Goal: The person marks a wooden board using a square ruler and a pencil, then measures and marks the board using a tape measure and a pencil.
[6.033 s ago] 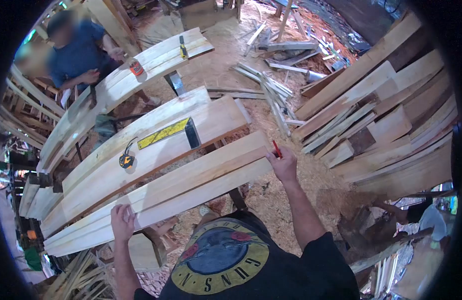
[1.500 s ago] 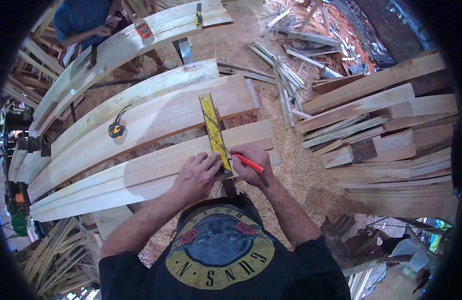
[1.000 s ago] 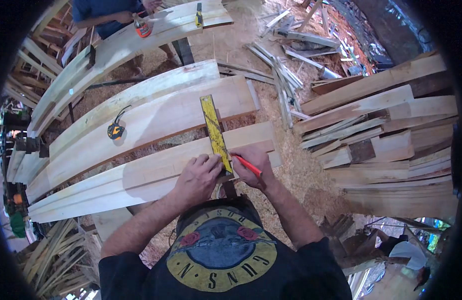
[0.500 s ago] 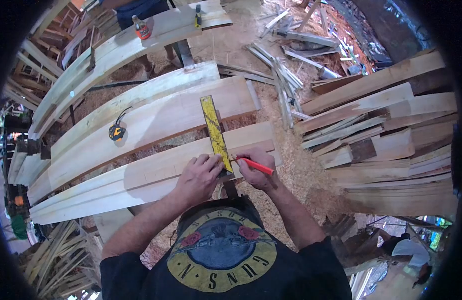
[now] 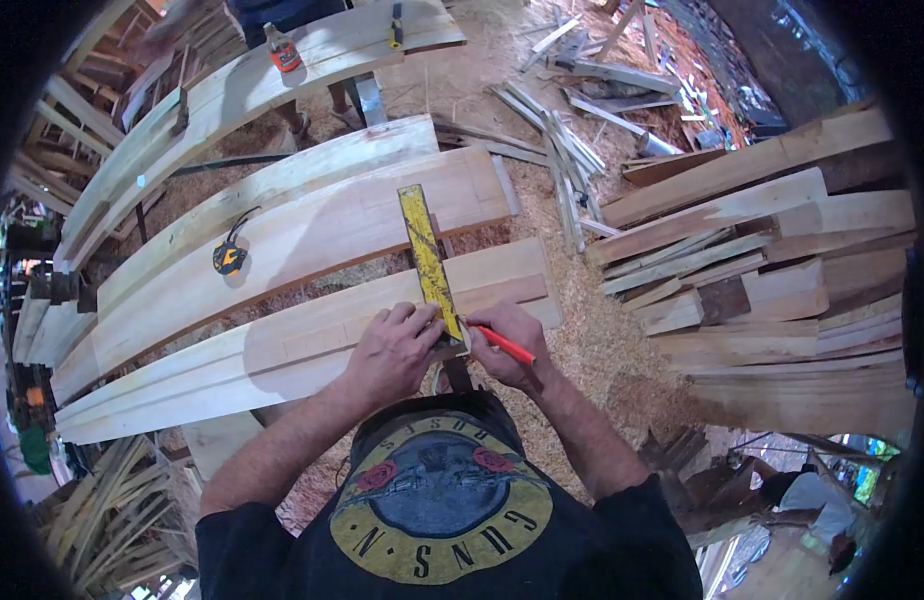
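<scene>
A yellow try square (image 5: pixel 423 245) with a worn, dark-marked blade lies across the nearest board (image 5: pixel 312 338). My left hand (image 5: pixel 394 350) is closed at its near end, fingers pressing it down by the board's front edge. The stock is mostly hidden under those fingers. Just right of the blade, my right hand (image 5: pixel 509 343) grips a red pencil (image 5: pixel 506 345). Its tip meets the board close to the blade's edge, partly hidden by my fingers. A thin wood strip (image 5: pixel 502 292) lies on the same board, passing by the blade.
Behind it lies another wide board (image 5: pixel 312 235) bearing a tape measure (image 5: pixel 229 257). A far board (image 5: pixel 352 50) carries a bottle (image 5: pixel 283 50) and a yellow-black tool (image 5: pixel 396 28); a person's legs (image 5: pixel 337 98) show behind. Stacked planks (image 5: pixel 762 290) fill the right; sawdust (image 5: pixel 602 350) covers the floor.
My right hand and the pencil have shifted slightly left and toward me along the blade. My left hand still holds the square in place. The whole view has tilted a little.
</scene>
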`<state>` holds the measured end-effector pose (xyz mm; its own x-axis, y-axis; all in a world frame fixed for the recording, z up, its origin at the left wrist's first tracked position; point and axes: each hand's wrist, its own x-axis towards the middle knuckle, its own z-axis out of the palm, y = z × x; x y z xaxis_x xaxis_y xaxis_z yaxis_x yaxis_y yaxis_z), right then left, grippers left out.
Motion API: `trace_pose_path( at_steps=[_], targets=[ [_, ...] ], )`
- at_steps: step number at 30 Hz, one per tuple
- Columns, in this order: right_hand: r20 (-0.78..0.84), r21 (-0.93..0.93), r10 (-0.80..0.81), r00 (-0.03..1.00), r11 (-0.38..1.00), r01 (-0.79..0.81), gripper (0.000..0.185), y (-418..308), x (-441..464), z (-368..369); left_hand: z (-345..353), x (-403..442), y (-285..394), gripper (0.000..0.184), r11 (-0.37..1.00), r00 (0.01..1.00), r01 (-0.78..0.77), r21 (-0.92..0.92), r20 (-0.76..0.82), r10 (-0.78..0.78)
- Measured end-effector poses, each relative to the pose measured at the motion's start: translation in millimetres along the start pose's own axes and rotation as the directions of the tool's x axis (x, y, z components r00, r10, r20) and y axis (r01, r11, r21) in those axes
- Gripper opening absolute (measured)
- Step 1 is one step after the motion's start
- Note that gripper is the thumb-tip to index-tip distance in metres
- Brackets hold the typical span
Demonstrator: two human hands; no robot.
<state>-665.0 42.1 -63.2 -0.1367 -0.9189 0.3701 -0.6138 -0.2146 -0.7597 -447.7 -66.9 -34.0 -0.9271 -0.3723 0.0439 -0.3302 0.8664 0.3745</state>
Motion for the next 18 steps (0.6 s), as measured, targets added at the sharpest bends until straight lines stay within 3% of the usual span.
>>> trace_pose_path(
  at_steps=[6, 13, 18],
  targets=[
    [-0.062, -0.076, -0.118, 0.991, 0.991, 0.113, 0.018, 7.9, 14.4, 13.0, 0.2, -0.4, 0.2, 0.052, 1.0, 1.0, -0.002, -0.007, -0.004, 0.002],
    [0.01, -0.065, -0.098, 0.995, 0.993, 0.099, 0.017, 3.5, 5.5, 5.3, 1.1, -1.3, -2.1, 0.055, 1.0, 1.0, -0.019, 0.018, -0.007, 0.019],
    [-0.038, -0.063, -0.116, 0.993, 0.992, 0.113, 0.014, 6.3, 24.6, 11.2, 0.0, -1.0, -0.8, 0.055, 0.999, 1.0, -0.018, 0.031, 0.001, 0.018]
  ],
)
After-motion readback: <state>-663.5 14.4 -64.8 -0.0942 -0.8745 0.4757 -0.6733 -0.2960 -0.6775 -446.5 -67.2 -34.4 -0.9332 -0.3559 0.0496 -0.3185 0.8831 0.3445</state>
